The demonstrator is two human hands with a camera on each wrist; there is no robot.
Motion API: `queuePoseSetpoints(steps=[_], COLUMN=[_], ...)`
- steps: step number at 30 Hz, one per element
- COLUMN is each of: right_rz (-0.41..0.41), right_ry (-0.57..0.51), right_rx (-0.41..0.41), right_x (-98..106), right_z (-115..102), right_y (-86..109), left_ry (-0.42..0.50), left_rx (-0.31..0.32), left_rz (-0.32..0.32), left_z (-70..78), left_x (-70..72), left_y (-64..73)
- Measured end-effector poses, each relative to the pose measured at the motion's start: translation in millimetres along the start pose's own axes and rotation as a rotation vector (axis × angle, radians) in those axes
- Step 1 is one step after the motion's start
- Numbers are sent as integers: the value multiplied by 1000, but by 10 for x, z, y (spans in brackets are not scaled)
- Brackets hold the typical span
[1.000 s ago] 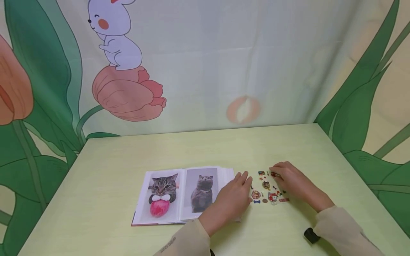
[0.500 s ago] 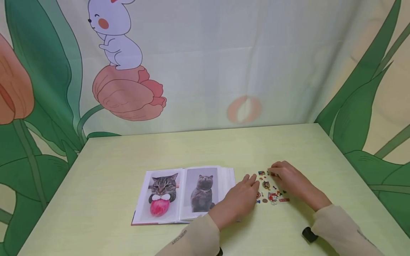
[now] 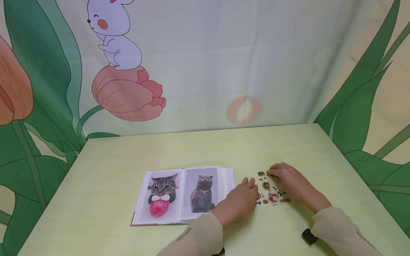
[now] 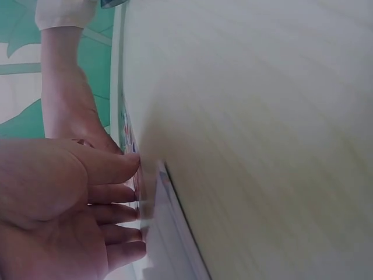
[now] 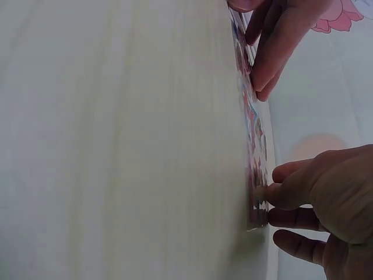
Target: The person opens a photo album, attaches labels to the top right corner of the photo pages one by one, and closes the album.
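A clear sheet of small colourful cartoon stickers (image 3: 273, 197) lies on the table, just right of a photo album. My left hand (image 3: 240, 201) rests on the sheet's left part, its fingers loosely extended and covering some stickers. At the sheet's upper right corner, my right hand (image 3: 288, 179) pinches with thumb and forefinger at a sticker, which the fingertips mostly hide. In the right wrist view the sticker sheet (image 5: 256, 134) appears nearly edge-on, low on the table, with the right thumb and forefinger close together on its near end.
The open photo album (image 3: 226, 183) shows two cat photos, and my left forearm crosses its lower right corner. A small black object (image 3: 309, 236) is by my right cuff. Behind the table (image 3: 105, 177) hangs a printed cloth (image 3: 198, 71) with a rabbit and flowers.
My left hand has slid right, off the album's edge and further onto the sticker sheet. The right fingertips have shifted slightly left at the sheet's upper corner. The album stays put.
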State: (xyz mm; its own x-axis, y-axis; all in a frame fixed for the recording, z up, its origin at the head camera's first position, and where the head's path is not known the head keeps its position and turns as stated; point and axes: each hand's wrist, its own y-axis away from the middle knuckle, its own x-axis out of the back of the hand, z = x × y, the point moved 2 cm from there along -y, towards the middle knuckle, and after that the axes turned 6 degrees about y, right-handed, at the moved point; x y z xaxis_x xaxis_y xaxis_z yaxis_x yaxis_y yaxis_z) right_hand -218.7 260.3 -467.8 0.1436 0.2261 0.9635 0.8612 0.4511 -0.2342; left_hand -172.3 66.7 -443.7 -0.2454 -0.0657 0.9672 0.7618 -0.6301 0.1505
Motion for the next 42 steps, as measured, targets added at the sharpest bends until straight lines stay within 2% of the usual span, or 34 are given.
queuePoseSetpoints(steps=[8, 17, 21, 28, 33, 42], right_rz=[-3, -104, -116, -75, -20, -18], right_ry=[-16, -87, -110, -129, -134, -162], right_rx=[-2, -68, -85, -86, -88, -105], right_x=[10, 65, 65, 52, 56, 81], right_z=[-2, 59, 102, 147, 155, 157], right_y=[-7, -80, -108, -79, -59, -48], left_ry=[-7, -37, -40, -68, -71, -13], left_rx=[16, 17, 19, 0, 20, 47], left_rz=[-33, -11, -4, -13, -12, -37], left_z=[-10, 2, 5, 1, 1, 29], left_x=[-24, -11, -1, -27, -58, -38], left_y=[-37, -43, -42, -43, -59, -26])
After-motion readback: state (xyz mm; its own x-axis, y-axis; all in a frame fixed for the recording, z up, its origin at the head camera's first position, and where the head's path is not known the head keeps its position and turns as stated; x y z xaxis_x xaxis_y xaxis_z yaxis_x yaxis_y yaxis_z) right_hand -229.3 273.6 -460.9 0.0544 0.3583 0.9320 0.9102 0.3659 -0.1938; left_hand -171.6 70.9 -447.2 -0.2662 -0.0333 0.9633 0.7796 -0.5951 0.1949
